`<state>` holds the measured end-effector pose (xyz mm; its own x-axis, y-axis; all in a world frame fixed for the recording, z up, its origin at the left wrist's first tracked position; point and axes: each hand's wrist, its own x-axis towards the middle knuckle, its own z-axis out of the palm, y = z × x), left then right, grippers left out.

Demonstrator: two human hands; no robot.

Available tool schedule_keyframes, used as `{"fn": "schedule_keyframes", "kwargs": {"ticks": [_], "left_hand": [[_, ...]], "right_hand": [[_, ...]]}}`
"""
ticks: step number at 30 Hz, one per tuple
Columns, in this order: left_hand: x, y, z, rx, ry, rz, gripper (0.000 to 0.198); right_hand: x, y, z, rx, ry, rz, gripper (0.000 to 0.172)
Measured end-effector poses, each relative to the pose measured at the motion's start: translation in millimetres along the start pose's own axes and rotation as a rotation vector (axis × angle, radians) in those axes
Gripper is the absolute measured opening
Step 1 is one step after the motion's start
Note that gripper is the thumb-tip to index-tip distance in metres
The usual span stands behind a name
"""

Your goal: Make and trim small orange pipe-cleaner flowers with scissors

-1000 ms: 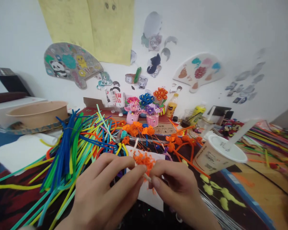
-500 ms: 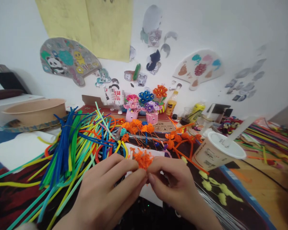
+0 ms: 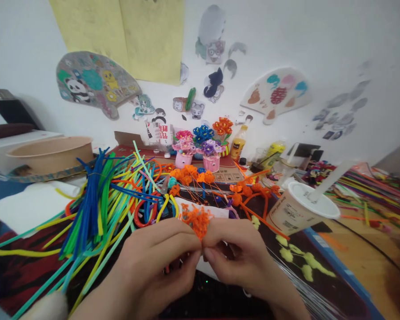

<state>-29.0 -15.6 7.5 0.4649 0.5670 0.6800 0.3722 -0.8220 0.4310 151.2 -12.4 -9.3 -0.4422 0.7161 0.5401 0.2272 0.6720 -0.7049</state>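
My left hand point(image 3: 153, 262) and my right hand point(image 3: 243, 258) meet low in the middle of the view. Both pinch a small fuzzy orange pipe-cleaner flower point(image 3: 196, 218) that pokes up between the fingertips. The fingers of each hand are curled and pressed together around its base. A white sheet of paper point(image 3: 216, 212) lies just behind the flower. What the fingers hold under the flower is hidden.
A heap of blue, green and yellow pipe cleaners point(image 3: 100, 200) lies at left. Finished orange flowers point(image 3: 190, 174) and small pink pots point(image 3: 184, 160) stand behind. A lidded paper cup with a straw point(image 3: 300, 209) sits at right, a brown bowl point(image 3: 50, 153) at far left.
Both hands have closed in tighter on the orange flower and drawn it slightly nearer. The pale stick seen between the fingers a second ago is now hidden.
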Motion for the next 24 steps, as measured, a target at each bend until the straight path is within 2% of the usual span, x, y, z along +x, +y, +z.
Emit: {"fn": "schedule_keyframes", "kwargs": {"ticks": [3, 9, 14, 19, 21, 24], "left_hand": [[-0.2, -1.0, 1.4, -0.035, 0.002, -0.053, 0.018], [0.5, -1.3, 2.4, 0.081, 0.046, -0.026, 0.019], [-0.3, -10.6, -15.7, 0.296, 0.078, -0.126, 0.017], [-3.7, -27.4, -35.4, 0.410, 0.080, -0.262, 0.018], [-8.5, -35.4, -40.5, 0.499, 0.010, -0.362, 0.021], [-17.4, -45.9, -47.0, 0.634, -0.249, -0.517, 0.032]], "right_hand": [[1.5, 2.2, 1.0, 0.014, 0.014, -0.024, 0.017], [1.0, 5.2, 6.6, 0.010, 0.074, -0.070, 0.017], [-3.6, 3.2, 3.7, 0.090, 0.169, -0.121, 0.017], [-4.1, 4.9, -1.4, 0.142, 0.138, -0.095, 0.013], [-3.9, 5.8, -1.9, 0.155, 0.141, -0.079, 0.012], [-3.8, 6.3, -1.9, 0.159, 0.151, -0.047, 0.013]]}}
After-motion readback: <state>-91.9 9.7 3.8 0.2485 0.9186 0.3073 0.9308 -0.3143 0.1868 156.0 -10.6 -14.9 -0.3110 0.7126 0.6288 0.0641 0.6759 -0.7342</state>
